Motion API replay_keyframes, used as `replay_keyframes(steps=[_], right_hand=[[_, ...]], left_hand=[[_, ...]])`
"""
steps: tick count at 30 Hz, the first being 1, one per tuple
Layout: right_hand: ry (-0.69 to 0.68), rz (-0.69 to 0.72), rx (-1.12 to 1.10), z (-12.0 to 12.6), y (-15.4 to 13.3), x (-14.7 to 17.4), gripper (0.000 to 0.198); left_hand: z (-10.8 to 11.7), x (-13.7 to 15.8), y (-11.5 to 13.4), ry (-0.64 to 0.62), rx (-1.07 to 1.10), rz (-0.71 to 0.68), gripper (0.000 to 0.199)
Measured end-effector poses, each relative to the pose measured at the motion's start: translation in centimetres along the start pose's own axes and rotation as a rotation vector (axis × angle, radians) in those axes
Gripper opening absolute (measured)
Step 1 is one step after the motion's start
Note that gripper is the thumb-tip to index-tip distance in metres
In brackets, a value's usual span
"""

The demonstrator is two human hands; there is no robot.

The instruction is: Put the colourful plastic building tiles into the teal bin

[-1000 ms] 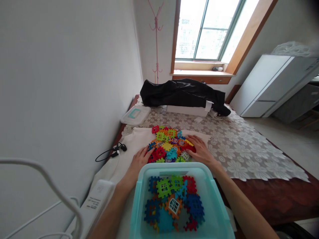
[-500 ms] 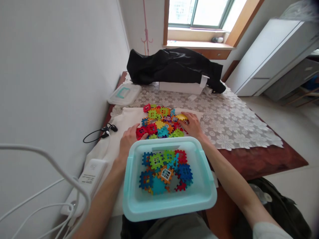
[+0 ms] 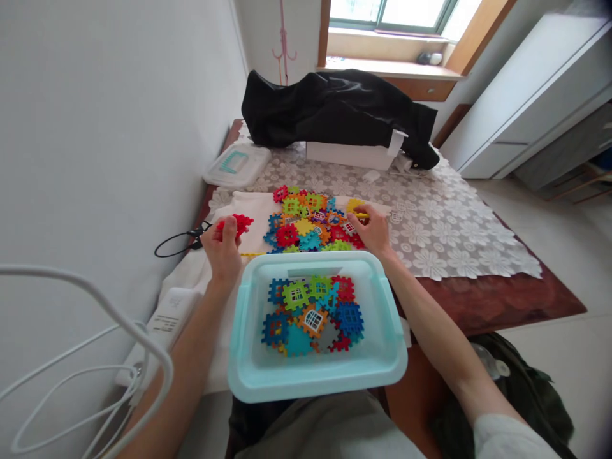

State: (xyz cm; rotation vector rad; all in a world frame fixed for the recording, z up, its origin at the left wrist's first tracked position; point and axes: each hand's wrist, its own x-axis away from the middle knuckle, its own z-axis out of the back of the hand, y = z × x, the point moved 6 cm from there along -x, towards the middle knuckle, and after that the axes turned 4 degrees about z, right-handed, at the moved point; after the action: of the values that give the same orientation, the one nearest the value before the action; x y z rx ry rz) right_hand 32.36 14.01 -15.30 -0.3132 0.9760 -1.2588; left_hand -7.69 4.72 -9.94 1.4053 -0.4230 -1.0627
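My left hand (image 3: 224,248) is raised left of the block pile, its fingers closed around a red notched plastic block (image 3: 243,223). At the pile's right edge, my right hand (image 3: 373,228) pinches a yellow notched block (image 3: 362,215), seen nearly edge-on. Between the hands lies a heap of colourful interlocking blocks (image 3: 304,227), some with window cut-outs, on a white cloth (image 3: 253,203). In front of my body stands a light-blue plastic tub (image 3: 315,387) with several similar blocks inside. Its far rim hides the near side of the heap.
A white lid (image 3: 253,167) with a turquoise handle lies at the back left. Black sheeting (image 3: 335,105) covers a white box behind the lace tablecloth (image 3: 440,223). Black earphones (image 3: 167,245), a white power strip (image 3: 174,312) and looping white cables (image 3: 95,287) are on the left.
My left hand has lifted away from the heap, up and to the left, with red block pieces in it. My right hand stays by the heap's right edge with the yellow block, now tilted.
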Motion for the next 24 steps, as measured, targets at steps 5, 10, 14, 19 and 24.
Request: replay_keyframes(steps=[5,10,14,19,24], right_hand=[[-0.227,0.208,0.209,-1.1,-2.5,1.1,0.085],[-0.293,0.273,0.273,-1.8,-2.7,1.3,0.057],[-0.197,0.205,0.263,-1.6,-2.0,0.8,0.044],[-0.085,0.205,0.237,-1.1,-2.2,0.7,0.042],[0.135,0.215,0.083,0.5,-2.1,0.4,0.041]], left_hand=[[-1.3,0.9,1.9,-0.196,-0.248,-0.183,0.05],[-3.5,2.8,-0.7,-0.503,-0.618,-0.198,0.049],[-4.2,4.5,-0.3,-0.609,-0.694,-0.305,0.046],[-1.2,7.7,3.4,-0.641,-0.381,-0.238,0.062],[-0.6,7.9,4.1,-0.621,-0.298,-0.193,0.06]])
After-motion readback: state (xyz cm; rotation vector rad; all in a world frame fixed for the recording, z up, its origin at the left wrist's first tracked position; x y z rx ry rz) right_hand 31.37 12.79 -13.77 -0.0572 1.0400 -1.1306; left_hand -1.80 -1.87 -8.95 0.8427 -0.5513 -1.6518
